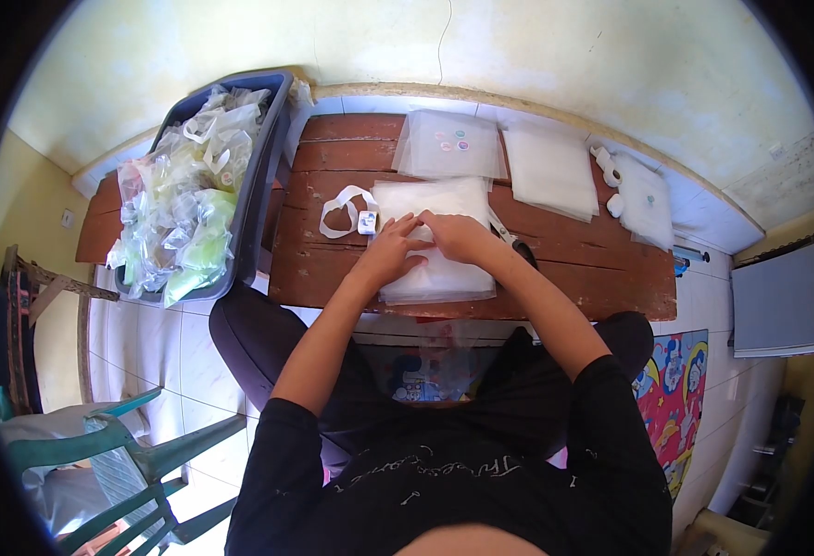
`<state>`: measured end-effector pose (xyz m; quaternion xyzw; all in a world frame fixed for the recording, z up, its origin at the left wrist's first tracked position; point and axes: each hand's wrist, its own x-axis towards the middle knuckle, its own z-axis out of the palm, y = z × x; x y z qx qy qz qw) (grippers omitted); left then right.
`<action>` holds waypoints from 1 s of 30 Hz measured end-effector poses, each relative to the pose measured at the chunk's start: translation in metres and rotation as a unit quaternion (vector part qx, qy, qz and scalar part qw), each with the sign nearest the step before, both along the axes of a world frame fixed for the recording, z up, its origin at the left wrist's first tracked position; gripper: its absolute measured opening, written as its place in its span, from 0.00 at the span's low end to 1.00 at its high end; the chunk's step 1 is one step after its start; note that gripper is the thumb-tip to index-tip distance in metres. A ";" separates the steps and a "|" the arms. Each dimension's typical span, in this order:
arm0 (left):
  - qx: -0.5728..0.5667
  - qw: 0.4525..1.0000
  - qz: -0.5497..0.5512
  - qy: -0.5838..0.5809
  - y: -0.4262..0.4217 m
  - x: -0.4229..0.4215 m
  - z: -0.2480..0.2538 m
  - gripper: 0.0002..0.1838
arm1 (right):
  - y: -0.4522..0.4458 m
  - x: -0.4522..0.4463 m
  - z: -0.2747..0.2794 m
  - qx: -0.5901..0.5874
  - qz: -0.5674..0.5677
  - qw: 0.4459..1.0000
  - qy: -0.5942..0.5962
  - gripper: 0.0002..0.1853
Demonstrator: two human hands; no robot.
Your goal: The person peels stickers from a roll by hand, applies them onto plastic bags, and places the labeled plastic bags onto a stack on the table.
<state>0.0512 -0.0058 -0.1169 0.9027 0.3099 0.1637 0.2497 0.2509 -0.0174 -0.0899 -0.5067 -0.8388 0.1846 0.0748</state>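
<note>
A stack of clear plastic bags (pixel 439 283) lies on the brown wooden table (pixel 323 273) in front of me. My left hand (pixel 392 250) rests on the stack, its thumb and some fingers apart. My right hand (pixel 458 237) touches the stack beside it, fingers bent together near the left fingertips; whatever they may pinch is too small to make out. A loop of white ribbon (pixel 326 221) and a small white box (pixel 367 222) lie left of the stack. Scissors (pixel 523 250) lie partly hidden behind my right hand.
A dark bin (pixel 278 120) heaped with filled plastic bags stands at the left. More flat bag stacks (pixel 550 171) lie at the table's back, one with round stickers (pixel 452 142). White rolls (pixel 608 171) are at the right. A green chair (pixel 138 454) stands lower left.
</note>
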 end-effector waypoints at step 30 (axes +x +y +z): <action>0.034 0.998 0.048 -0.012 -0.014 0.007 0.010 0.24 | -0.052 0.058 -0.006 0.157 -0.294 0.931 0.151 0.20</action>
